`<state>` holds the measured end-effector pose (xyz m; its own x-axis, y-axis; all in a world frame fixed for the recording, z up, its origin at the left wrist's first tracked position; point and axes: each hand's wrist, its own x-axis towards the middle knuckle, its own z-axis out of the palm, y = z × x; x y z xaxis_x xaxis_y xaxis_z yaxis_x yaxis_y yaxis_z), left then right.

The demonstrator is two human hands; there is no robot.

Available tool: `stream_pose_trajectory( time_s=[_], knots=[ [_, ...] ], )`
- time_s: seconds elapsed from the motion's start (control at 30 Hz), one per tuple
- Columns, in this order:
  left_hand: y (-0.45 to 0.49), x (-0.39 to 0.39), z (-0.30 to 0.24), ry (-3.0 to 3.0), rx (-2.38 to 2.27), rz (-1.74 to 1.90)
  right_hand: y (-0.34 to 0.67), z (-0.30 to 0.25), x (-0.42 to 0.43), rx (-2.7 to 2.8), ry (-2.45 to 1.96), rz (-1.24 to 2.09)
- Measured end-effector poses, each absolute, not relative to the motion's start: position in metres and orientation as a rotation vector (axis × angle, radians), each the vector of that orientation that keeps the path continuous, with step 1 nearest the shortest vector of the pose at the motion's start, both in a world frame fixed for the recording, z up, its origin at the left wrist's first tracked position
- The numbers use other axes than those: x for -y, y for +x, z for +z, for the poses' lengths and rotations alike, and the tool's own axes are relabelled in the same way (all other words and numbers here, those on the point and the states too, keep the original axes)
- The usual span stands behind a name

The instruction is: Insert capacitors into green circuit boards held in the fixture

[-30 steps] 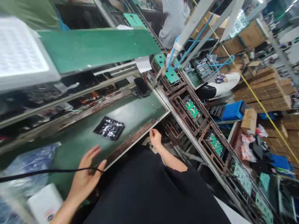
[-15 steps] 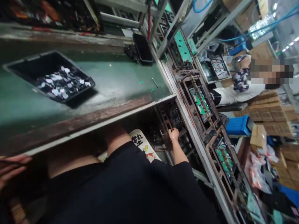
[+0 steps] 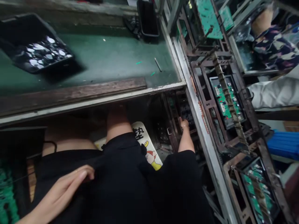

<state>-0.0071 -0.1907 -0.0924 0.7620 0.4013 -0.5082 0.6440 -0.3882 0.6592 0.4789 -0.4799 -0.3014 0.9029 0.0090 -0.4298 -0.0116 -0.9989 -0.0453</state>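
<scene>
My left hand [image 3: 73,183] is over the dark cloth of my lap, with its fingers together and bent at the tips. Nothing shows in it. Under the bench, right of my knees, my right hand [image 3: 184,123] reaches down to a dark brown metal frame [image 3: 173,129]. Its fingers are curled at the edge of that frame, though the fingertips are small and partly hidden. A board with printed characters and a cartoon [image 3: 149,149] lies beyond my knees. At the lower left is a green circuit board [image 3: 8,199] beside a black edge.
On the green bench [image 3: 112,62] are a black bin [image 3: 21,67] of small shiny parts, a phone [image 3: 147,18] and a thin pin [image 3: 158,64]. Right of a metal rail [image 3: 205,137], frames carry circuit boards [image 3: 225,99]. A co-worker's patterned sleeve [image 3: 277,46] shows farther right.
My left hand has come from the far left edge, beside a dark strip, to over my lap. My right hand stays at the metal frame. The view has tilted downward and closer.
</scene>
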Motion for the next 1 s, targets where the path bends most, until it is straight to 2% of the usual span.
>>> stream_pose_trajectory(
  time_s=[0.27, 0.6, 0.8, 0.87, 1.0],
  knots=[
    [0.021, 0.174, -0.106, 1.804, -1.103, -0.218, 0.416, -0.258, 0.516, -0.101, -3.163, 0.648],
    [0.075, 0.171, -0.125, 1.786, -0.832, -0.309, 0.328, -0.263, 0.523, -0.109, -3.138, 0.671],
    [0.157, 0.224, -0.158, 1.382, -0.685, -0.298, 0.309, -0.276, 0.516, -0.123, -3.116, 0.615],
    [0.193, 0.253, -0.180, 1.079, -0.796, -0.334, 0.306, -0.279, 0.515, -0.128, -3.121, 0.581],
    [0.261, 0.306, -0.229, 0.944, -0.902, -0.356, 0.304, -0.285, 0.515, -0.128, -3.129, 0.533]
  ],
)
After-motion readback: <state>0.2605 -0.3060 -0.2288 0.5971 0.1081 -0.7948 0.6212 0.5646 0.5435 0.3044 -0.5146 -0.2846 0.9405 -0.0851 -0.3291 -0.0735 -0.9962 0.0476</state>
